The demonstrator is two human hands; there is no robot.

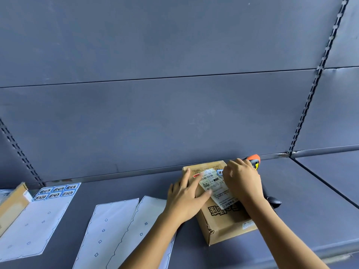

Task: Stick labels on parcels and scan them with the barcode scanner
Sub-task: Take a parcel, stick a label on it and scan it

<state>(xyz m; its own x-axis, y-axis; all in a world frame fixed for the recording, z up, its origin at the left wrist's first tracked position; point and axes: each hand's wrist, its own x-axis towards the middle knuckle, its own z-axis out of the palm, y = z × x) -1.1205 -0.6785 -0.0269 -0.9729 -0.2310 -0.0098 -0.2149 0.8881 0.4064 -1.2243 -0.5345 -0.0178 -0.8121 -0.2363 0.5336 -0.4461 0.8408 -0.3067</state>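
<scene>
A brown cardboard parcel (223, 216) lies on the grey shelf with a white shipping label (215, 187) stuck across its top. My left hand (184, 200) rests flat on the parcel's left side, its fingers spread and touching the shipping label's edge. My right hand (242, 181) is at the parcel's far end, where its curled fingertips hold a small blue label (220, 172) against the cardboard. Most of that blue label is hidden under the fingers. The orange and black barcode scanner (254, 161) lies behind my right hand, partly covered by it.
A sheet with several blue labels (56, 192) lies at the left against the back panel. Two peeled white backing sheets (108, 230) (143, 220) lie in the middle. Another cardboard parcel (11, 204) sits at the far left edge. The shelf's front lip (310, 251) runs below the parcel.
</scene>
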